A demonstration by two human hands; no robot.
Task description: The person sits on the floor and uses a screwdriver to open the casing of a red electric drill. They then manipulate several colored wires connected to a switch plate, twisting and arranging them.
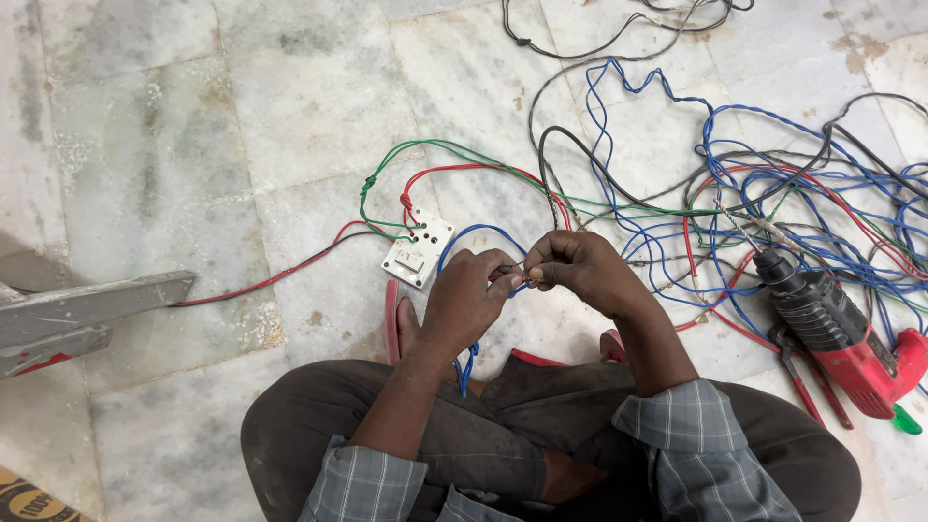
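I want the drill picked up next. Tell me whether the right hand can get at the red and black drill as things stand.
Probably yes. The red and black drill lies on the floor on the right hand's side, with nothing on top of it. But both hands pinch a blue wire, the left hand included, so the right must let go first.

blue wire [471, 356] | thin, insulated, bare end | being pinched between both hands' fingers [503, 274] | trailing down over the lap

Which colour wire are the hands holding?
The blue wire. It loops up into the left hand and right hand, while the red wire and green wire run to the white switch plate.
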